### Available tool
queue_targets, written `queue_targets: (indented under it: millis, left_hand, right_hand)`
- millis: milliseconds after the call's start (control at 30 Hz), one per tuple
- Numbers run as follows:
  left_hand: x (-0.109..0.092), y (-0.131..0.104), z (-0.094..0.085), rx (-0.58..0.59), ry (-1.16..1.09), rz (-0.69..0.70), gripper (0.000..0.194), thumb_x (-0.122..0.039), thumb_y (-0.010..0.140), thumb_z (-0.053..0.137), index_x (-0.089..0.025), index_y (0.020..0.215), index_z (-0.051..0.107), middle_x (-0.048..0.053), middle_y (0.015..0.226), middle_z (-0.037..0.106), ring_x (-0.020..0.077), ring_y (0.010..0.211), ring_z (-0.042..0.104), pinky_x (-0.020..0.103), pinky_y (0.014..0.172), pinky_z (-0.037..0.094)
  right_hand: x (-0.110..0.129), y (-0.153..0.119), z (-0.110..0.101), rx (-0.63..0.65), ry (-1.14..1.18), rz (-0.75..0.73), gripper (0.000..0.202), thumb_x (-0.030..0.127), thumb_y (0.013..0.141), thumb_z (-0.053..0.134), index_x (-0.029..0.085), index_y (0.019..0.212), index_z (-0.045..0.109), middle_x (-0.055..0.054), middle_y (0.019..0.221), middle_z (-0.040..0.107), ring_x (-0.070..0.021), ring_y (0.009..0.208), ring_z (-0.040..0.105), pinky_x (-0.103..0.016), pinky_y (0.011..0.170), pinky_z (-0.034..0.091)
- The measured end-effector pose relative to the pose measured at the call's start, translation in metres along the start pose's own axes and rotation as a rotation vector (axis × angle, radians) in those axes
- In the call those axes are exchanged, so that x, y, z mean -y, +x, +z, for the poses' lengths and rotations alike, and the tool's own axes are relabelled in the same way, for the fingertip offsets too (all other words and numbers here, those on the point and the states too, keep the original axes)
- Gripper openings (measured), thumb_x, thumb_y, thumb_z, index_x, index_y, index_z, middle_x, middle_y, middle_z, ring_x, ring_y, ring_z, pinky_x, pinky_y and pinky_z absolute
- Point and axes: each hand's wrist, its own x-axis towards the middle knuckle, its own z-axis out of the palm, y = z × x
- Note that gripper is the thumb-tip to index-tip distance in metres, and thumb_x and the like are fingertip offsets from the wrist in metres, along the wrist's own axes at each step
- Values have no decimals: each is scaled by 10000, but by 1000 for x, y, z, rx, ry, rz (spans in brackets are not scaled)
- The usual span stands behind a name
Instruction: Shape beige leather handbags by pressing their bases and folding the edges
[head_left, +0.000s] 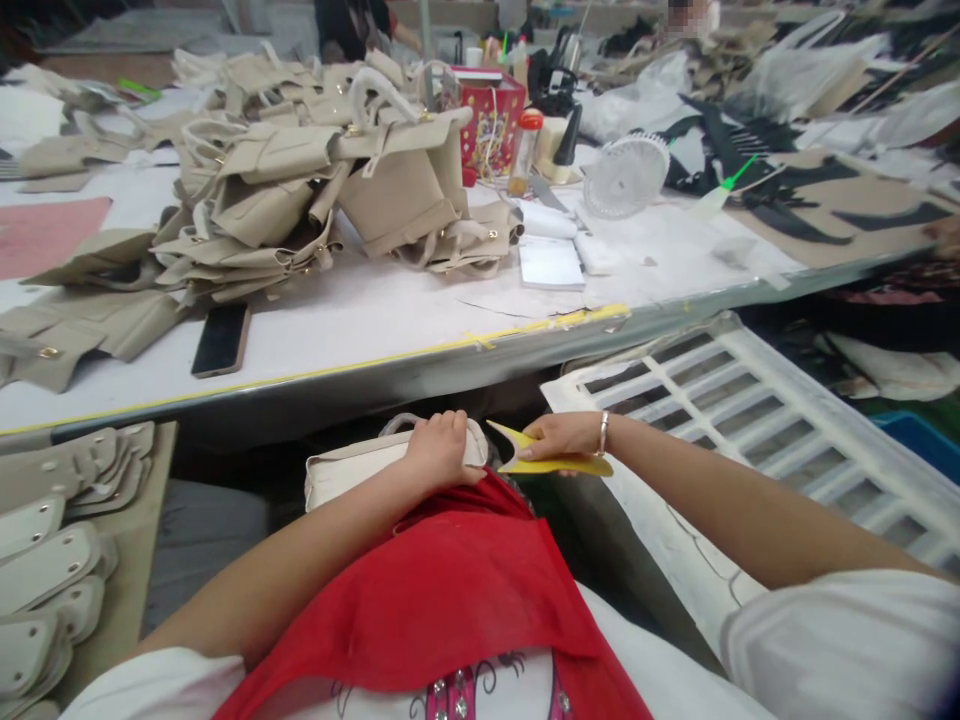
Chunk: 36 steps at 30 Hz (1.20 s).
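A cream handbag (352, 475) with a looped handle lies on my lap, below the table edge. My left hand (442, 450) is closed over its right end, fingers curled on top and thumb near the red apron (465, 570). Just to the right, my right hand (561, 437) grips a bent yellow strip (577, 465). Its two flaps open towards the bag, with a small gap between them and the bag's end. I cannot tell what the strip is made of.
A white table (420, 310) holds piled beige bags (277, 190), a phone (221, 340), a notepad (551, 263), a small fan (626, 175) and a red box (491, 115). A white slatted crate (675, 400) stands right; a board (142, 560) with bag parts lies left.
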Motion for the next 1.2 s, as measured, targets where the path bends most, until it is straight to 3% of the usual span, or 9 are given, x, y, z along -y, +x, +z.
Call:
queue_targets:
  millis: [100,233,400,600,833,1033,1200]
  left_hand:
    - [-2,-6,7,-102,28,6,784,-521,694,565,-49,1282,349,186,1141,495,321,1015,450,432,870,323]
    - [-1,-13,14,-205,36,56,755,-437,764,516,-33,1354,270,200,1241,438,320,1103,392,424,938,264]
    - [5,-19,20,-278,18,98,838,-321,752,547,-17,1402,115,215,1286,399,317,1143,375,423,976,243]
    - [10,-24,28,-408,31,144,850,-257,761,542,-39,1412,41,200,1218,459,313,1108,414,439,970,283]
    - [15,-23,32,-402,42,173,742,-162,798,451,-96,1425,58,188,1276,427,318,1152,404,463,987,282]
    - [30,-29,37,-403,37,296,707,-151,800,457,-112,1417,114,210,1340,361,326,1218,347,465,1002,291]
    - [36,-33,37,-404,-3,317,706,-107,767,458,-120,1406,159,206,1358,344,325,1235,334,478,1010,288]
  right_hand:
    - [-3,6,18,88,215,-123,451,498,687,675,172,934,485,7,699,611,-85,484,572,-180,455,471]
    - [5,18,32,88,237,-203,441,451,733,652,169,1011,458,-18,787,621,-99,522,602,-180,447,485]
    - [11,25,35,61,169,-303,461,434,749,638,166,1061,431,-3,761,612,-94,476,587,-196,437,497]
    - [12,31,34,50,172,-256,436,464,764,607,148,1014,441,13,622,607,-106,422,568,-188,389,468]
    - [18,33,34,10,167,-227,448,518,747,607,144,945,460,31,485,572,-113,381,547,-178,364,445]
    - [19,35,37,-12,203,-222,450,543,732,614,148,904,484,14,489,589,-126,393,560,-196,371,461]
    - [24,37,53,-154,292,-176,391,508,750,608,150,848,488,1,480,595,-132,385,557,-200,357,453]
